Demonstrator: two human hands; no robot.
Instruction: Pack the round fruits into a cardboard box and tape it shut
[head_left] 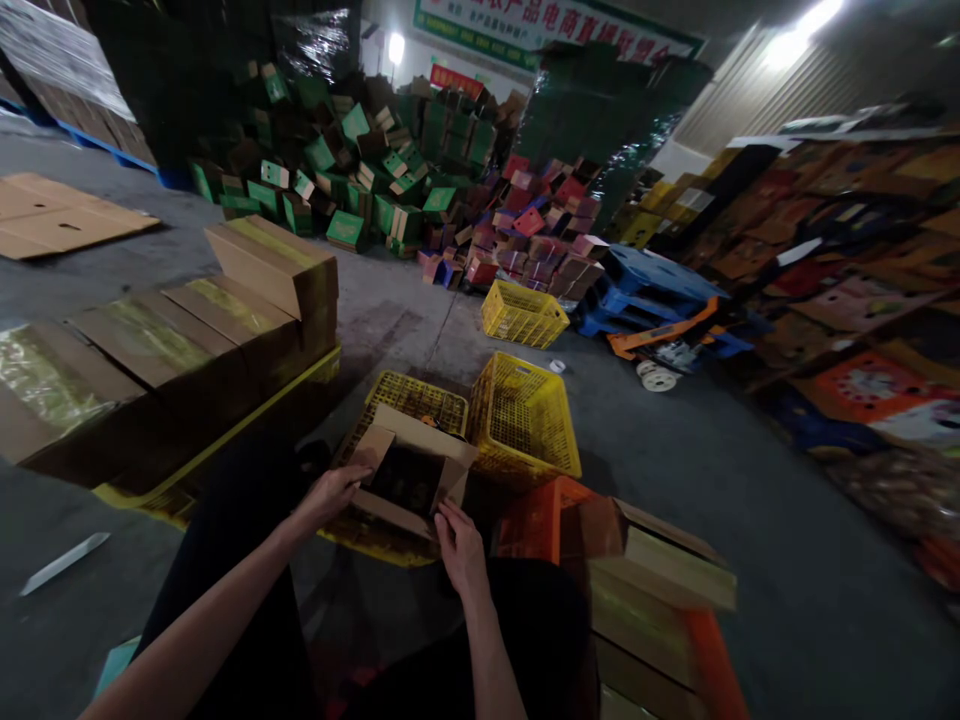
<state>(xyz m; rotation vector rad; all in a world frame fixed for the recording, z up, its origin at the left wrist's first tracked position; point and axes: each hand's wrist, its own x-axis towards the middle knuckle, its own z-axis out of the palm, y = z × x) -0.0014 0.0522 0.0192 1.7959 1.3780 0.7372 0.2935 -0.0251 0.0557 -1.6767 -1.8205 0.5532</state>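
Between my knees an open cardboard box rests on an upturned-looking yellow plastic crate, its flaps spread. Dark round shapes lie inside, too dim to name. My left hand grips the box's left side near the flap, fingers over the edge. On the right side, my right hand holds the near right corner, thumb and fingers at the flap. Just beyond stands a yellow crate with nothing visible in it.
Taped cartons stand on a yellow crate at left. An orange crate holds more cartons at right. Farther off are a small yellow crate, an orange pallet jack, blue pallets and heaped green boxes.
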